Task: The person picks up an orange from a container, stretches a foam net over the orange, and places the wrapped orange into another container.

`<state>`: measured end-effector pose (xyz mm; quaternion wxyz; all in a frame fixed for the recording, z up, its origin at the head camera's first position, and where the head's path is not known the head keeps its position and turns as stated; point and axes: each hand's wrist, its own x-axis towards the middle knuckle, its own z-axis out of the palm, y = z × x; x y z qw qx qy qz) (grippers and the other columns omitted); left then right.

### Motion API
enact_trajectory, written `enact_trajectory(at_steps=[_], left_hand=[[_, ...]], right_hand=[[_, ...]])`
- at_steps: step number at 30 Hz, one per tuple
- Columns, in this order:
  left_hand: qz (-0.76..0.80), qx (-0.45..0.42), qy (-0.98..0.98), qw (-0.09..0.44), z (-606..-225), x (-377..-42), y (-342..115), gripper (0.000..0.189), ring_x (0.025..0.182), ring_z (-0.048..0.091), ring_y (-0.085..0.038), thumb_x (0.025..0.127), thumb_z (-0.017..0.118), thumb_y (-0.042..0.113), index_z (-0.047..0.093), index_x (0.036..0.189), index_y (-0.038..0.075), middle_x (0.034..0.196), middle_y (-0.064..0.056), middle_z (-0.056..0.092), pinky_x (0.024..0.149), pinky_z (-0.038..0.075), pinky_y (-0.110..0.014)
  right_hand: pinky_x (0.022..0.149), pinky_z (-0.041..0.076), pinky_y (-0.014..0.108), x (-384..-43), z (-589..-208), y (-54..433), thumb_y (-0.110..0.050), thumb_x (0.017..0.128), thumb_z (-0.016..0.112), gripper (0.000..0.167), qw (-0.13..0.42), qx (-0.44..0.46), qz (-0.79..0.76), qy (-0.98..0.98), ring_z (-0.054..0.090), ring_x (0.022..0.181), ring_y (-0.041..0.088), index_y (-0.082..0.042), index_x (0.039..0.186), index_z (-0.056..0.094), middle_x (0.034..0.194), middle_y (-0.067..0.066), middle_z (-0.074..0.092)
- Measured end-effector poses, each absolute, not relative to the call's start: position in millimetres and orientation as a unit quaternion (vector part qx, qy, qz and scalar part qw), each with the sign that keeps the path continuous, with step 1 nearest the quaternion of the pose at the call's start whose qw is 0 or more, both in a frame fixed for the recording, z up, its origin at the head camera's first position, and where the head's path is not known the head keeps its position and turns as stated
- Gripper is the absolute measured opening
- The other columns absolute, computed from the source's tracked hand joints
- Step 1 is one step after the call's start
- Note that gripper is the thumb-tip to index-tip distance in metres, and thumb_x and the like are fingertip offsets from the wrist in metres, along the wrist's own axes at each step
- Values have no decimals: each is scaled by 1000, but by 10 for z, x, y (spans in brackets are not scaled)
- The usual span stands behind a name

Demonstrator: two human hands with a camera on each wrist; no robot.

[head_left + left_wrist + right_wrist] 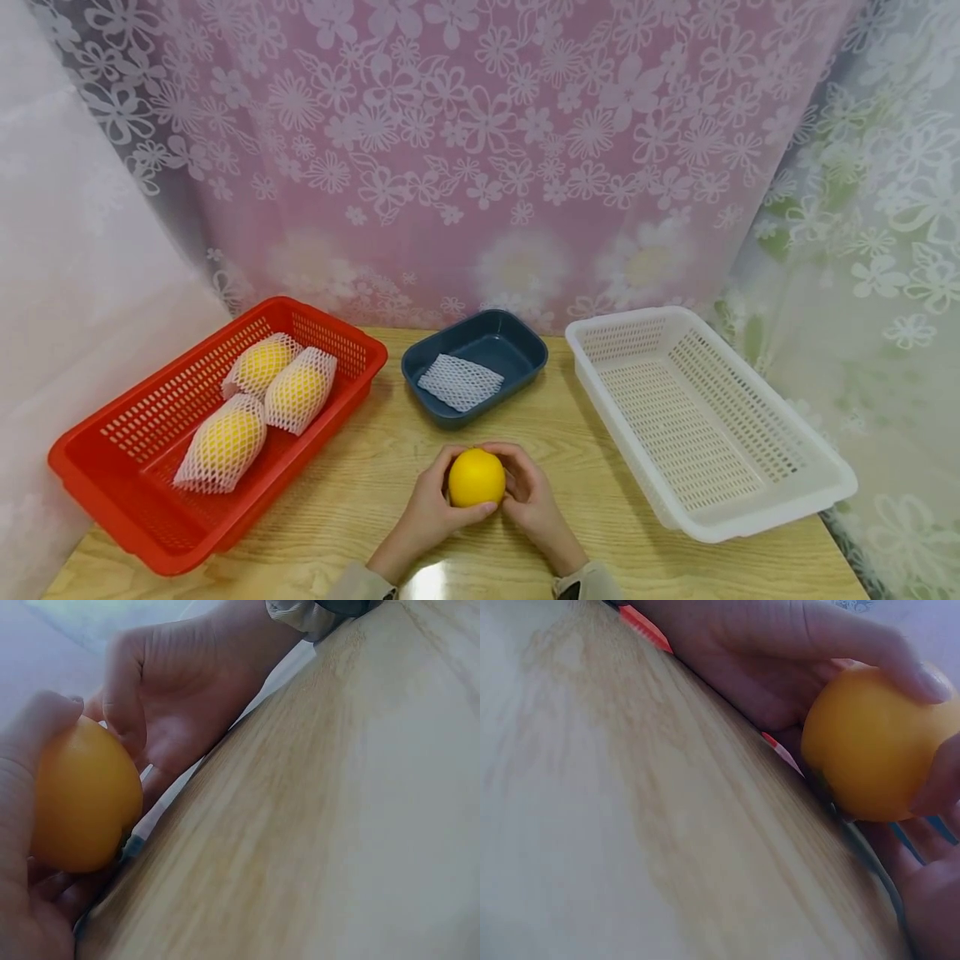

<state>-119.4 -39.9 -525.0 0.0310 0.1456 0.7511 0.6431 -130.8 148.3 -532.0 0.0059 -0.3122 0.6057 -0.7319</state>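
Between both hands, just above the wooden table, is a smooth, round yellow-orange fruit [477,477]. My left hand [438,500] grips its left side, with the thumb across the front. On the right side, my right hand [534,502] holds the fruit with curled fingers and thumb. The left wrist view shows the fruit [86,795] with a dark green spot low on it. In the right wrist view the left thumb lies over the fruit [877,742]. Beyond the hands, a white foam net sleeve [461,383] lies flat in a dark blue tray [517,340].
At the left stands a red plastic basket [330,429] holding three yellow fruits in white foam nets [225,442]. A white plastic basket [630,442] stands at the right. Flowered curtains [480,167] hang behind the wooden table [345,508].
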Motion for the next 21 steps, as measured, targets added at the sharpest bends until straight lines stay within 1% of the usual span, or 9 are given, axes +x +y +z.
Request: enact_trajectory(at_steps=[7,11,13,16,18,21], left_hand=[[620,149,771,7,-5267,-1190,-410,68,106,58,-14,69,91,33,55,126,27,120,11,59,94,47,-35],[617,159,771,9,-5281,-1189,-422,70,107,57,-14,69,92,32,53,127,27,122,11,57,94,46,-35],[620,175,765,14,-5291,-1185,-426,73,106,57,-14,69,92,30,49,127,25,121,9,57,94,46,-34],[634,198,747,25,-5293,-1175,-431,78,107,58,-17,66,93,24,43,127,20,122,4,56,94,46,-33],[642,209,737,34,-5297,-1170,-433,82,107,58,-18,65,93,20,39,127,17,121,3,56,95,45,-33],[645,212,733,43,-5298,-1167,-430,85,109,58,-18,65,93,19,38,131,17,123,3,56,95,45,-33]], right_hand=[[104,43,34,-1293,-5331,1478,30,58,39,80,5,-313,-720,619,50,128,20,10,136,44,135,35,42],[105,43,36,-1295,-5329,1475,32,58,38,79,-2,-322,-719,616,49,128,22,11,133,46,134,35,43],[104,44,37,-1292,-5328,1476,32,60,39,74,-10,-324,-720,613,50,127,25,11,130,49,132,35,46],[101,47,38,-1290,-5325,1480,32,67,42,63,-29,-324,-717,616,55,122,27,10,124,53,125,35,52],[97,49,38,-1286,-5323,1486,31,72,44,55,-39,-315,-718,619,58,118,27,11,121,56,120,34,55],[92,52,35,-1282,-5319,1495,26,79,46,43,-52,-281,-726,625,62,110,23,11,118,57,114,33,59]])
